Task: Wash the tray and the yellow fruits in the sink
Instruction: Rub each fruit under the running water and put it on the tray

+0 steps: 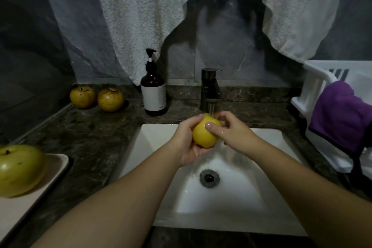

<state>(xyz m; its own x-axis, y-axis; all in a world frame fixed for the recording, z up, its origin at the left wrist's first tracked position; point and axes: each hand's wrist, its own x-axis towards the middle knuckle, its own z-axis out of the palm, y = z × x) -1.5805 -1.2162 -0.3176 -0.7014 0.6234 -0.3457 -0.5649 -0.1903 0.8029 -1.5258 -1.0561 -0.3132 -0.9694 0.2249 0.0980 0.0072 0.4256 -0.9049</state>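
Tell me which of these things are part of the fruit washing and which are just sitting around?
Part of the job: fruit in both hands, left hand, right hand, tap, sink, tray, fruit on the tray, two fruits on the counter.

Just lying about: soap bottle, towels, purple cloth, white rack.

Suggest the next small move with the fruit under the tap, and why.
Probably turn the yellow fruit a little under the faucet stream. The left hand cups it from below, the right hand has its thumb on the near side, and water is landing only on its top.
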